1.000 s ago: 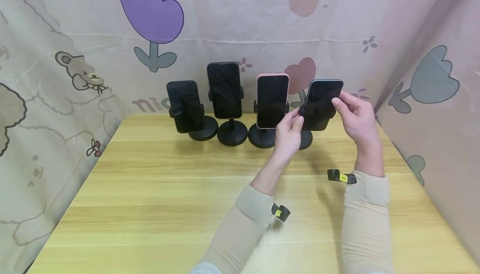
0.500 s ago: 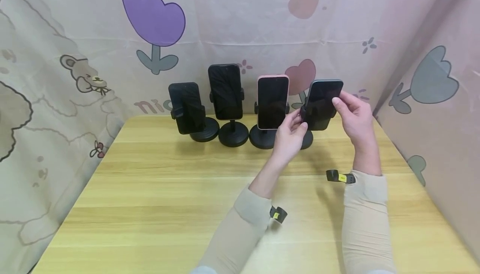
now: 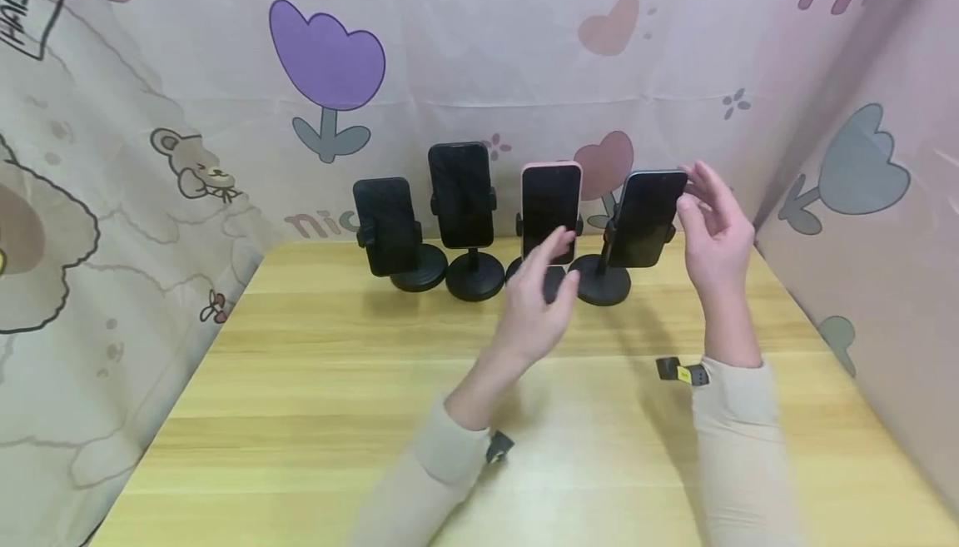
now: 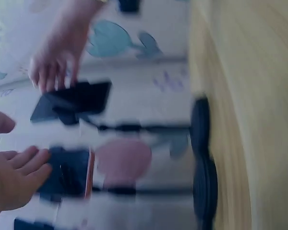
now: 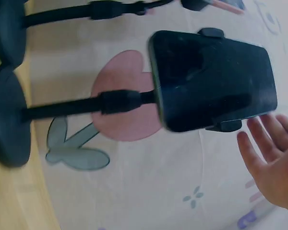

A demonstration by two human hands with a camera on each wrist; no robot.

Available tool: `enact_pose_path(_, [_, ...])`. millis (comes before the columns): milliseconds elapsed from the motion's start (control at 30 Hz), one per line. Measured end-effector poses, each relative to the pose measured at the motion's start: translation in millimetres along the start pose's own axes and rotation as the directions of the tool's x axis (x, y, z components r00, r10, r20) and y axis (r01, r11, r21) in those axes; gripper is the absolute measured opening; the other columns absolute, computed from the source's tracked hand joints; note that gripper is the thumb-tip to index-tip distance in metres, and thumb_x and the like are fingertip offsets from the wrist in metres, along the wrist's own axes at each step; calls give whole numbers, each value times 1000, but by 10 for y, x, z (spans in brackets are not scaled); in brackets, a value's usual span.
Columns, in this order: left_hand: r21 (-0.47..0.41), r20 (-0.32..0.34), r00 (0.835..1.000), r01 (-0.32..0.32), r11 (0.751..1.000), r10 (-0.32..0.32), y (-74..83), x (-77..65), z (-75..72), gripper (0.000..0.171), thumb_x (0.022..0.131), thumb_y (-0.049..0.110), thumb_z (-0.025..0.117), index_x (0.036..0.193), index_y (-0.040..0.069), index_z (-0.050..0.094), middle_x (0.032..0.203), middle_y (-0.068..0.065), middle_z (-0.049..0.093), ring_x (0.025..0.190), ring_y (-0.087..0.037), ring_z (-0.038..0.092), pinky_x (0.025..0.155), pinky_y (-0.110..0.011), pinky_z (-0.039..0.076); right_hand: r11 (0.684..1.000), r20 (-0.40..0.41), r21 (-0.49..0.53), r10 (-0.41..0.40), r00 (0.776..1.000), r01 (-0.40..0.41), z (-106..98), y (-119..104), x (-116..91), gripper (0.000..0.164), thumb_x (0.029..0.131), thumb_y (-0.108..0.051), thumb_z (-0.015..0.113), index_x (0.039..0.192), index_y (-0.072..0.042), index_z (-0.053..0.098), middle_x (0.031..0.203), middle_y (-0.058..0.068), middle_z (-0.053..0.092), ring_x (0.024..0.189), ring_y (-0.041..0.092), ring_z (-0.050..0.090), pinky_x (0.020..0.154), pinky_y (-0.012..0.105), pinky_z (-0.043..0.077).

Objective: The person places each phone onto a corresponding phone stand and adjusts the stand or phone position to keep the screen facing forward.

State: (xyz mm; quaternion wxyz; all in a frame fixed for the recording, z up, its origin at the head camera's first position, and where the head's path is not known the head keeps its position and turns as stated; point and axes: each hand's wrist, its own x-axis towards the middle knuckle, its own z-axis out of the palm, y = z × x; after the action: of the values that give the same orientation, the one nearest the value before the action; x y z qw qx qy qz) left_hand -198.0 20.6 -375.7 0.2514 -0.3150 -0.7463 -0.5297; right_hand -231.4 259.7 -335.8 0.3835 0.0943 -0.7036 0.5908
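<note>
A dark-screened phone sits tilted in the clamp of the rightmost black phone stand. Beside its right edge is my right hand, fingers loosely spread and gripping nothing. In the right wrist view the fingertips lie close to the phone; whether they touch it I cannot tell. My left hand is open in front of the pink-edged phone and partly hides it and its stand base. The left wrist view is blurred, with the left hand holding nothing.
Two more black phones stand in clamps to the left, on round black bases. The bases sit close together along the back of the wooden table. A printed curtain hangs behind and at both sides.
My left hand has let go of the rightmost stand's clamp and moved left and toward me. My right hand has released the phone's edge, its thumb now off the screen. The head view has tilted slightly.
</note>
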Motion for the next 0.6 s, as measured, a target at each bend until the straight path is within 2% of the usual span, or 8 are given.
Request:
enact_pose_path(67, [144,-60,990,-115,983,125,-108,-68,-213,52,100,6,64,149,-5,49,146,-17,60,135,-25,57,116,-35,43,997,12,-71,-43,999,44,-26,30,-58,48,99,0,63,146,-6,60,139,8,67,122,14,64,106,27,50])
enact_pose_path(133, [286,-109,970,-177,942,215,-229,-118,-465,52,98,6,65,146,-7,51,145,-19,60,135,-30,57,116,-37,44,986,44,-141,-81,996,87,-55,78,-104,53,97,2,65,148,-8,58,142,9,64,124,18,63,106,25,50])
enact_pose_path(200, [410,-153,952,-183,894,265,-358,-155,-743,53,97,10,67,146,-6,53,145,-20,59,135,-33,56,117,-39,43,967,91,-218,-117,989,134,-91,139,-138,58,95,1,68,151,-10,54,146,8,62,128,23,61,107,25,49])
enact_pose_path(267, [500,-193,943,-141,854,269,-473,-187,-1036,56,97,14,69,147,-5,52,147,-20,58,136,-35,55,118,-42,41,942,138,-291,-129,982,165,-134,196,-165,62,95,-3,70,154,-11,51,149,7,59,132,28,59,109,28,48])
enact_pose_path(367, [596,-248,939,-45,802,237,-635,-233,-1471,61,96,18,72,149,-3,51,150,-20,55,139,-38,52,119,-48,40,908,212,-384,-92,973,169,-219,271,-208,67,96,-12,71,158,-11,45,154,10,54,138,35,53,115,43,43])
enact_pose_path(467, [667,-259,950,46,743,173,-793,-284,-1852,68,94,22,75,151,-2,48,155,-20,51,141,-40,48,120,-52,37,872,291,-472,17,957,128,-318,337,-239,71,99,-23,67,162,-12,37,162,15,43,147,40,40,121,59,32])
enact_pose_path(533, [701,-240,964,93,707,111,-911,-321,-2057,75,92,26,78,154,-1,44,158,-21,47,144,-42,45,121,-55,34,841,342,-529,86,936,117,-384,390,-243,75,101,-30,65,164,-12,30,165,19,35,151,44,32,122,66,24])
enact_pose_path(600, [724,-204,979,158,672,-10,-1013,-366,-2225,84,93,32,77,160,2,36,164,-19,37,150,-42,36,125,-57,25,805,391,-582,155,907,113,-447,467,-242,79,103,-37,62,167,-12,22,170,19,25,154,46,24,123,67,18])
